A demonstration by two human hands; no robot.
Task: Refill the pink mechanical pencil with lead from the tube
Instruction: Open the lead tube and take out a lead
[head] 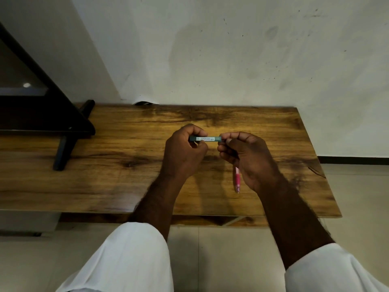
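- Lying level between the two hands, just above the middle of the wooden table (130, 186), the green lead tube (205, 139) shows its white printed label to the camera.
- The left hand (185, 150) is curled shut on the tube's left end, thumb and fingers wrapped round it.
- The right hand (248, 157) pinches the tube's right end with thumb and forefinger; that end is probably the cap, though it is too small to tell.
- The same right hand also has the pink mechanical pencil (237, 179) tucked under its lower fingers, hanging tip-down below the palm towards the table.
- Opening the tube looks like the step in hand. To do it well, I would hold the body steady with the left hand, pull or twist the end gently, and keep the tube level so no leads spill out.
- A firm grip on the pencil matters meanwhile, since only the lower fingers hold it.
- Both forearms reach forward from white sleeves (134, 262), wrists bent slightly inward so the knuckles nearly meet.
- A dark stand (63, 148) sits on the table's left, well apart from the hands.
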